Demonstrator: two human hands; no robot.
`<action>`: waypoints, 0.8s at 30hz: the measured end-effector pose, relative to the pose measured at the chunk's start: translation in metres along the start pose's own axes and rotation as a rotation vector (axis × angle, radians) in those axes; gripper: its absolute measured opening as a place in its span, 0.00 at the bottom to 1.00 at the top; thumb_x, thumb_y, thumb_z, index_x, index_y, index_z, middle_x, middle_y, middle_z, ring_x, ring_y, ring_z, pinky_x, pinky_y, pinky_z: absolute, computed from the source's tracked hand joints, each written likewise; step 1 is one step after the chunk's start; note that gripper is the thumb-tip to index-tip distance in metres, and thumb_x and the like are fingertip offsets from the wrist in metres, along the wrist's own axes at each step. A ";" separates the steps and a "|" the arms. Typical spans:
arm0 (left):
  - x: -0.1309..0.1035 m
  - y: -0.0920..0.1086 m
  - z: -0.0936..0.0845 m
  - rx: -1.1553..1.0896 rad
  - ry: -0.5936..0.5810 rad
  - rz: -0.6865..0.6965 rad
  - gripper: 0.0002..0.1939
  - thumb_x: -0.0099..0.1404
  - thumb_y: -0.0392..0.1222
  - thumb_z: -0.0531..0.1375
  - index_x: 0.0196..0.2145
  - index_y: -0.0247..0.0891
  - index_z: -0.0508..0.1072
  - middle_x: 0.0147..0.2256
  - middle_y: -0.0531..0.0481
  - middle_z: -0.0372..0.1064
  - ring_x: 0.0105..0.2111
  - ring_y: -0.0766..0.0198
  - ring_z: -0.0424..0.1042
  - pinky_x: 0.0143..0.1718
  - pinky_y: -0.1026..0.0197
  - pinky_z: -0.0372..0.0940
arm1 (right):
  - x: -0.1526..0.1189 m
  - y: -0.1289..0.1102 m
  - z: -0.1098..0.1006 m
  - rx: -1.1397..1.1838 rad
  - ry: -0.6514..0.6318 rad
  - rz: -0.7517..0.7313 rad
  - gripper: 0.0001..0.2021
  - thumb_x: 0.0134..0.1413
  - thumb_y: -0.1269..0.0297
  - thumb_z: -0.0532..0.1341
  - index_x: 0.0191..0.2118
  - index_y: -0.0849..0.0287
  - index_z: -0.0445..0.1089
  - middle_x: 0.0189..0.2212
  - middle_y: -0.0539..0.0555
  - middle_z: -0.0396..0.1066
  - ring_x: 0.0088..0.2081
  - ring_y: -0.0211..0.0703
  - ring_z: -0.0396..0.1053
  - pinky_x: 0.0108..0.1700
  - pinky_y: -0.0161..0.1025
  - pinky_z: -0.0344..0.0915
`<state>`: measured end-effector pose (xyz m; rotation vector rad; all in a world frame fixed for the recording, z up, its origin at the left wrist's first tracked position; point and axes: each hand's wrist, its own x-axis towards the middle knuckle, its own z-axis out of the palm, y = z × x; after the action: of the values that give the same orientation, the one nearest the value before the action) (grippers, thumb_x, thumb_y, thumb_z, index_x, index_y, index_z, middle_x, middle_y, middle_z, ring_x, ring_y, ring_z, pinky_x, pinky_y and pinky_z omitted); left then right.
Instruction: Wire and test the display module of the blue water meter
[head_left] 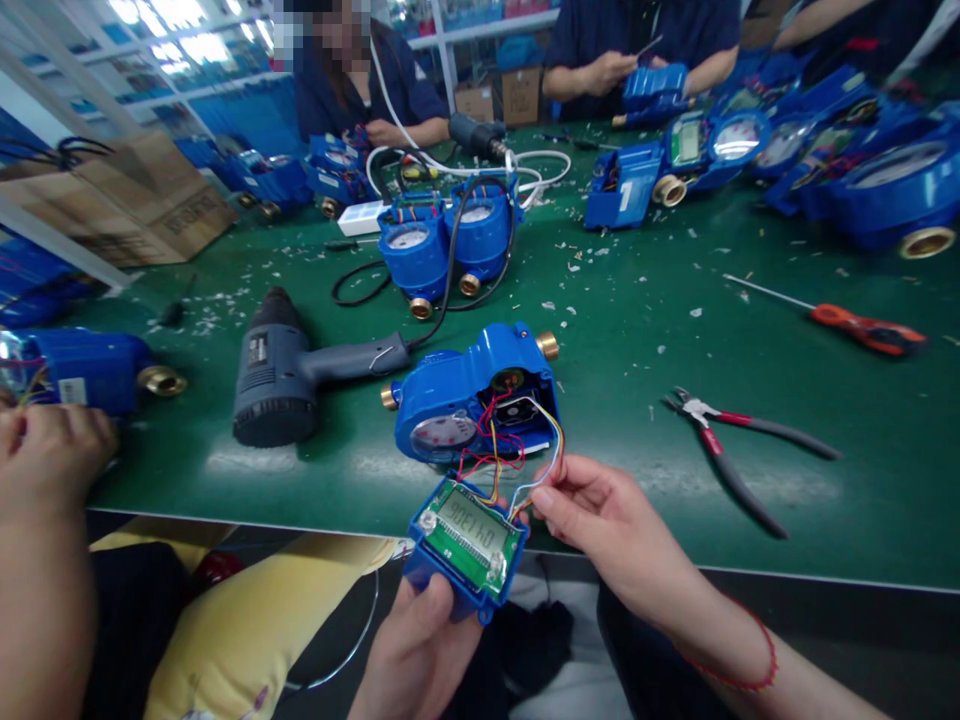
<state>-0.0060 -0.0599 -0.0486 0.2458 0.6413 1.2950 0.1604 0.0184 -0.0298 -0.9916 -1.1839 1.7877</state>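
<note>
My left hand (427, 640) holds a blue display module (469, 535) with a green circuit board and a lit-up-looking grey screen showing digits, tilted at the table's front edge. My right hand (600, 515) pinches thin coloured wires (556, 455) beside the module's upper right corner. Red, yellow, white and blue wires run from the module into the open compartment of a blue meter (480, 385), which lies on the green table just beyond my hands. The meter has brass fittings at both ends and a round dial at its left.
A grey heat gun (277, 375) lies left of the meter, its cord running back to two blue meters (411, 250). Pliers (720, 430) and an orange screwdriver (862, 325) lie right. Another person's hand (56, 455) is far left; people sit opposite.
</note>
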 end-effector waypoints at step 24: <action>0.007 -0.008 0.014 0.002 0.043 0.047 0.16 0.55 0.44 0.66 0.43 0.44 0.78 0.42 0.49 0.77 0.45 0.58 0.74 0.51 0.58 0.65 | -0.004 0.001 0.019 0.323 0.159 0.191 0.14 0.39 0.59 0.71 0.28 0.61 0.71 0.26 0.49 0.70 0.29 0.34 0.65 0.34 0.32 0.62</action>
<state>0.0095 -0.0527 -0.0434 0.2365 0.6765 1.3474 0.1446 0.0075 -0.0252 -1.0564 -0.6943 1.9322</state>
